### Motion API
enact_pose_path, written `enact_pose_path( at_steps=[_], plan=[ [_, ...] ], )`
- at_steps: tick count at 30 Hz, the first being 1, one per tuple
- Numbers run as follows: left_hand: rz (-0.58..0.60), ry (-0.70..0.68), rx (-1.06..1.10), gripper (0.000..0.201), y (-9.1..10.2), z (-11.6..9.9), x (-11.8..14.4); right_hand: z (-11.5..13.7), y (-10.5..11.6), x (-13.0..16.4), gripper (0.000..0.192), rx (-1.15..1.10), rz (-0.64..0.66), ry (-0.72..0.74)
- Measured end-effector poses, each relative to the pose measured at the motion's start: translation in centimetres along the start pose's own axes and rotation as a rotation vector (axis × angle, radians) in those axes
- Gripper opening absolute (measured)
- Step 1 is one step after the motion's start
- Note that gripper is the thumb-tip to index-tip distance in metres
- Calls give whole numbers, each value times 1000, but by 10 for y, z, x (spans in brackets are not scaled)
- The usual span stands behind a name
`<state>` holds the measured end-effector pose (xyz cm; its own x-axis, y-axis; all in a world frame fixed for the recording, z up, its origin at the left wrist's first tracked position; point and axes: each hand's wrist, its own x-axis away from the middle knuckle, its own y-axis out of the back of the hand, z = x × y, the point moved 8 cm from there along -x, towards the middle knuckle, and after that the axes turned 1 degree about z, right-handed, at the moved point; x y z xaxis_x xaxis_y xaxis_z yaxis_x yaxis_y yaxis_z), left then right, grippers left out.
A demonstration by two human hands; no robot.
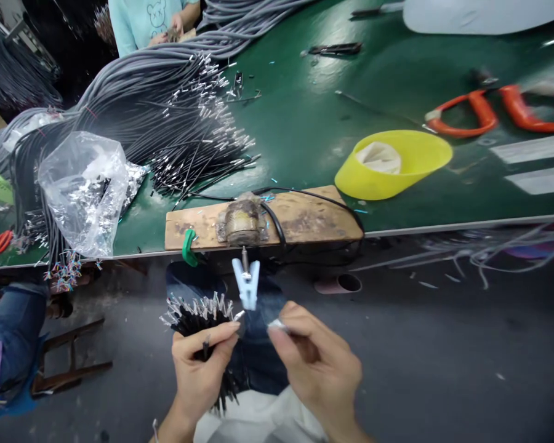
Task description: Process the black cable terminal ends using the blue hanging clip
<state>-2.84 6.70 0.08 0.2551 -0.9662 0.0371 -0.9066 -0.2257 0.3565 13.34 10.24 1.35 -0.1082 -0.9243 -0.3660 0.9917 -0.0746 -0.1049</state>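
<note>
My left hand (200,363) is closed around a bundle of black cables (198,311) with bare silvery ends pointing up. Between its thumb and index finger, one cable's shiny tip sticks out to the right. My right hand (318,363) is closed in a pinch; a small whitish piece shows at its fingertips, too blurred to name. The two hands are apart, above my lap. Just beyond them, a light blue clothespin (247,286) sits on the shaft of a small motor (242,221). The motor is fixed to a wooden board (314,215) at the table edge.
Many grey cables (133,86) cover the left of the green table, beside a clear plastic bag (85,191). A green hook-like piece (189,246) hangs at the board. A yellow cut container (392,166) and orange-handled tools (466,117) lie right. Another person (143,24) works across the table.
</note>
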Motion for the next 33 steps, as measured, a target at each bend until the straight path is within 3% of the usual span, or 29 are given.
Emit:
enact_pose_path(
  at_steps=[4,9,19,24,28,31,33],
  plan=[
    [58,-6,-13,23,-5,-7,4,26,-11,9,19,97,22,202],
    [137,-18,-56,32,-8,-5,8,35,-21,18,17,159,81,279],
    [163,-63,-210,27,-12,1,12,26,-28,19,12,313,180,182],
    [84,-5,-264,15,-11,-1,8,15,-27,5,14,120,228,22],
    [39,33,-257,6,-11,-2,6,4,-19,1,18,107,128,-15],
    [31,46,-228,10,-12,-1,6,2,-14,4,17,95,-9,29],
    [36,53,-196,14,-13,1,7,-6,-14,7,18,-3,-53,-21]
  ],
)
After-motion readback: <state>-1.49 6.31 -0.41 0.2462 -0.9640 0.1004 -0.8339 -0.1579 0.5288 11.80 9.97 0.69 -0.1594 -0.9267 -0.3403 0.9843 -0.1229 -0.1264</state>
